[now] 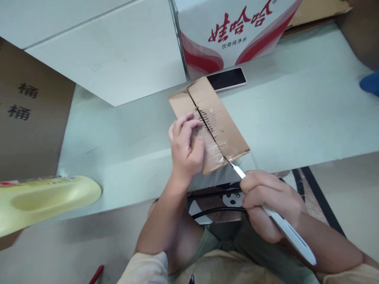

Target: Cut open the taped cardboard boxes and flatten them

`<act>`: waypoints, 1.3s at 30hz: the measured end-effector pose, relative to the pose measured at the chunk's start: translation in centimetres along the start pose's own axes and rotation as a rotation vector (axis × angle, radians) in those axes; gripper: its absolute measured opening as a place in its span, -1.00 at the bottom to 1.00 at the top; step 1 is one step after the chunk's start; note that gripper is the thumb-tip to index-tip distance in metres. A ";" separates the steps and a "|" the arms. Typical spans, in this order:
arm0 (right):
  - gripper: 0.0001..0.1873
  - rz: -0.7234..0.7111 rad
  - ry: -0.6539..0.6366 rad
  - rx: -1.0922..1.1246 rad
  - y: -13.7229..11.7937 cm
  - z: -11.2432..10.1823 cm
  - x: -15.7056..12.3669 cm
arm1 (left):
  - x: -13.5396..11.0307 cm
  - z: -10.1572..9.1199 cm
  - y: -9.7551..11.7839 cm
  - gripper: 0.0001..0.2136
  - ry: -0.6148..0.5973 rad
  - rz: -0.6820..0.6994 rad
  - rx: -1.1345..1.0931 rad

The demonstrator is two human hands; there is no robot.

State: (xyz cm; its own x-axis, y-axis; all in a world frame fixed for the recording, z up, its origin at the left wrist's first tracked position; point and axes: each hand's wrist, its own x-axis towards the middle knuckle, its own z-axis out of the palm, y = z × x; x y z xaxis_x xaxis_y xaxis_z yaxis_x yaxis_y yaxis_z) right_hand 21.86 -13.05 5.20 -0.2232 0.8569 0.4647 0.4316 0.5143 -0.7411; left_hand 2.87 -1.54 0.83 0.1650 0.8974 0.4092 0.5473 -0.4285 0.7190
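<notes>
A small brown cardboard box [224,114] lies on the pale green table, with a dark seam and torn clear tape along its top. My left hand [187,145] presses down on the left flap, its fingers bent and closed against the cardboard. A white utility knife [291,232] is gripped in my right hand [271,201], just off the box's near end. Its blade tip touches the seam at that end. Part of the knife's handle is hidden by my fingers.
Behind the box, a phone [227,79] lies by a red-and-white carton [233,35]. A large white box [109,59] stands at back left, and a brown carton [29,110] at far left. Nearer stands a yellow container [53,199]. The table's front edge runs close to me.
</notes>
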 end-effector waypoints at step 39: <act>-0.76 -0.059 0.015 0.060 0.4 -0.1 -0.2 | 0.0 -0.1 -0.1 -0.74 -0.020 -0.013 0.005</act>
State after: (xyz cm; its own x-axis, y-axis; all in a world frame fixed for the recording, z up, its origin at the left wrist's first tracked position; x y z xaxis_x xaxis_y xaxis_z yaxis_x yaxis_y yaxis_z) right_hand 22.18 -13.00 4.85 -0.2335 0.8248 0.5150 0.3646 0.5653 -0.7400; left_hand 2.77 -1.49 0.85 0.1745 0.9048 0.3885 0.5537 -0.4164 0.7211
